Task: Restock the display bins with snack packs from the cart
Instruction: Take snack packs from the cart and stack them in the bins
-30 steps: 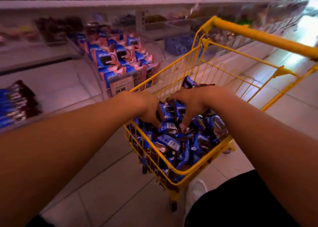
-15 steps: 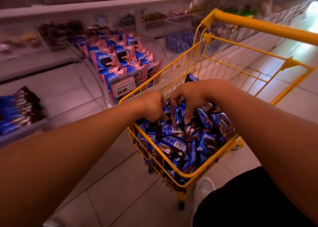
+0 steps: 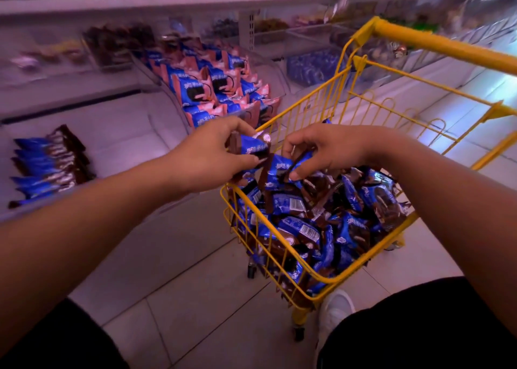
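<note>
Just above the near-left corner of the yellow cart [image 3: 282,280], both hands have hold of blue and brown snack packs. The left hand [image 3: 208,156] pinches one pack [image 3: 253,144] between thumb and curled fingers, lifted clear of the heap and held over the cart's left rim. The right hand [image 3: 327,150] has its fingers curled round a second pack [image 3: 282,170], which hangs just above the pile and touches the first pack's lower edge. Below them the cart is heaped with more packs of the same kind [image 3: 330,223], filling it nearly to the rim. Far left of the cart, a clear bin [image 3: 179,100] holds pink and blue packs [image 3: 212,88] standing in rows. Further left and nearer, a short row of blue and brown packs [image 3: 47,164] lies in another bin. A white shoe [image 3: 334,310] rests on the tiled floor just beside the cart's near corner.
</note>
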Action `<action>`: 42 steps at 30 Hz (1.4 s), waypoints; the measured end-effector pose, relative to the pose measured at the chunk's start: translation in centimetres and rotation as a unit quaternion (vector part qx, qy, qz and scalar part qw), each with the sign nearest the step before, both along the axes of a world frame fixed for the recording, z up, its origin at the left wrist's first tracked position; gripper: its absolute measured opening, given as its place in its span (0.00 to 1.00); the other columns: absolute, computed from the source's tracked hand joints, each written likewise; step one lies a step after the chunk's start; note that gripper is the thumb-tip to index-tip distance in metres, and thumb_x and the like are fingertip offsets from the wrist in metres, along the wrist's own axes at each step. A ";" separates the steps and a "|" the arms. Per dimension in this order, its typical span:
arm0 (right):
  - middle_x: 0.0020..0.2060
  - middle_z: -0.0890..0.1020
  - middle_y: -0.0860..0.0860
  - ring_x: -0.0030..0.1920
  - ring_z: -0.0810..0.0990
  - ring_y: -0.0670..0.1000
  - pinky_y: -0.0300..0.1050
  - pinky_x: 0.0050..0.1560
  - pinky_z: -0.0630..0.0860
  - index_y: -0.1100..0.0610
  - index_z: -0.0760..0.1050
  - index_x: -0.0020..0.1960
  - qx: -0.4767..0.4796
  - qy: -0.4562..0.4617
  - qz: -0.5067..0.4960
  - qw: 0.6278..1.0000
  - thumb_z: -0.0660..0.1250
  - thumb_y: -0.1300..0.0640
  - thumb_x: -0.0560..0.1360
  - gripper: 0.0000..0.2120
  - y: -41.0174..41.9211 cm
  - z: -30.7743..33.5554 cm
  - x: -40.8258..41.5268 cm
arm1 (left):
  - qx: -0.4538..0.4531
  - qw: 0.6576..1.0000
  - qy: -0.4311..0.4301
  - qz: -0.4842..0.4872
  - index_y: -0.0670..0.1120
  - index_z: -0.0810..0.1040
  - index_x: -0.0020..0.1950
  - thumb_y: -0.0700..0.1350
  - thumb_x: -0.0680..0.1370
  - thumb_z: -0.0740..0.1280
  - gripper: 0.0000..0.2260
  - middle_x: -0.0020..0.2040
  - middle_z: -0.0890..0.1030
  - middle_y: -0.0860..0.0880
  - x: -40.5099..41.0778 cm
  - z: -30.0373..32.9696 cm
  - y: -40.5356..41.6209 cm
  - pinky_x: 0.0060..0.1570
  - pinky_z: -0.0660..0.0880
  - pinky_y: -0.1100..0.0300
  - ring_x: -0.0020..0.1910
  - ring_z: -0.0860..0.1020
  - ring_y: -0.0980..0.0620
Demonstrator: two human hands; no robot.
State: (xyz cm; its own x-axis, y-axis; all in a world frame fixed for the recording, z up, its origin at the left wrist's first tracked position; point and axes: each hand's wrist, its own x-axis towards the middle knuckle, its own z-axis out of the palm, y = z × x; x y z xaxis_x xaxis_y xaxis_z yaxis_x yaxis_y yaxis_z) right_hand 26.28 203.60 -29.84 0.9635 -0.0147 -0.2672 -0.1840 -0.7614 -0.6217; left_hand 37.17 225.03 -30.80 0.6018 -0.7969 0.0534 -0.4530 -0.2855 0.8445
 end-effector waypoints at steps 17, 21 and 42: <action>0.47 0.86 0.59 0.45 0.85 0.53 0.44 0.48 0.81 0.56 0.81 0.53 0.179 -0.262 -0.099 0.943 0.77 0.52 0.64 0.19 8.6 3.4 1.3 | -0.153 0.973 0.170 -0.045 0.51 0.77 0.52 0.48 0.73 0.71 0.10 0.47 0.85 0.50 1.8 1.7 5.1 0.34 0.81 0.58 0.45 0.86 0.52; 0.40 0.86 0.54 0.34 0.83 0.45 0.36 0.33 0.79 0.60 0.79 0.57 0.389 -0.247 -0.153 0.874 0.73 0.58 0.65 0.20 11.1 3.9 2.4 | -0.223 0.956 0.192 -0.002 0.51 0.76 0.53 0.44 0.76 0.69 0.07 0.46 0.85 0.50 4.4 3.6 9.3 0.31 0.81 0.59 0.39 0.85 0.52; 0.33 0.78 0.41 0.36 0.78 0.39 0.29 0.37 0.72 0.49 0.80 0.45 -0.124 -0.128 0.330 0.927 0.82 0.55 0.62 0.16 28.2 2.2 21.1 | -0.191 0.906 -0.309 0.218 0.50 0.71 0.62 0.47 0.73 0.74 0.21 0.51 0.77 0.64 15.1 2.6 23.2 0.45 0.74 0.72 0.45 0.80 0.65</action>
